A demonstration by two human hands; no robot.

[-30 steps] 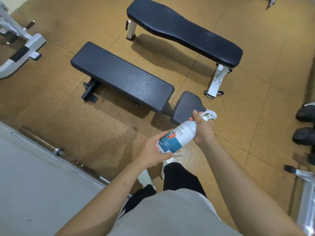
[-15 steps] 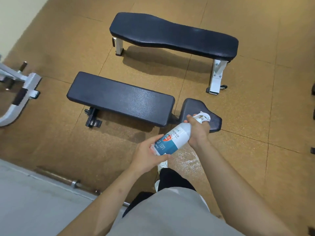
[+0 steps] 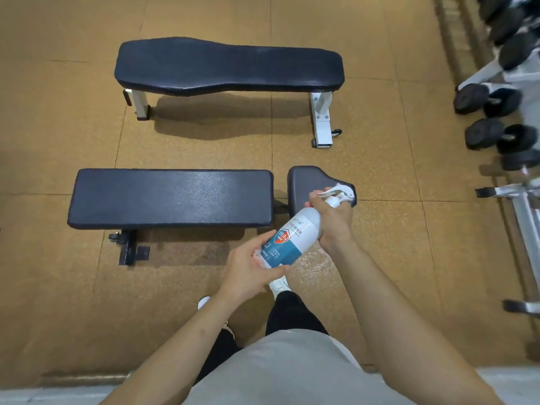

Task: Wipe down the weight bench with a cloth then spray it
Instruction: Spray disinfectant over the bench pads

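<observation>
A: What are the hands doing?

B: Both are holding the spray bottle [image 3: 295,238]. The left hand [image 3: 248,270] is wrapping its fingers round the bottle's base. The right hand [image 3: 333,217] is grasping the neck just under the white trigger head [image 3: 340,193].

A: Is a finger squeezing the trigger?

B: I cannot tell; the hand is hiding that part.

A: How is the bottle lying?

B: It is tilting, with the base coming toward the person and the trigger head pointing far and right. The head is hanging over the near right corner of the seat pad [image 3: 306,182].

A: And the weight bench [image 3: 169,197]?

B: It is standing on the tan floor [image 3: 380,159] just beyond the hands. Its long dark pad is stretching away to the left, and the small seat pad is sitting just to the right of it, with a narrow gap between them.

A: Anything else around?

B: A second bench [image 3: 228,65] with white legs is standing farther off, running the same way. Dumbbells [image 3: 482,133] are resting on a rack [image 3: 526,211] along the right edge. A white shoe [image 3: 280,283] is showing just near of the left hand.
</observation>
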